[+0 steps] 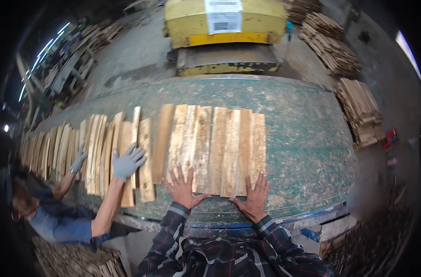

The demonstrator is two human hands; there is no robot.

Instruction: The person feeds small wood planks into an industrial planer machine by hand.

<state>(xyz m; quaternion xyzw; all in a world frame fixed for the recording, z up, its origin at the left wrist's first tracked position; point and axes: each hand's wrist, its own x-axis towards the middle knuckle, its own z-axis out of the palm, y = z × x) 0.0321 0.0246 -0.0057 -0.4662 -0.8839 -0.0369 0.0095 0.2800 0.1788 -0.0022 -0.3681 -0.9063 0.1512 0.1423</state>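
Observation:
My left hand (183,188) lies flat, fingers spread, on the near ends of thin wooden slats (215,147) laid side by side on a green conveyor belt (302,143). My right hand (253,199) rests flat at the near edge of the same slats, fingers pointing away from me. Neither hand grips anything. To my left, a co-worker's gloved hands (127,161) press on a further row of slats (99,147).
More slats run along the belt to the far left (39,152). A yellow machine (224,27) stands beyond the belt. Stacks of slats (360,113) sit on the floor at right and back right (330,44). Another pile lies at lower left (76,261).

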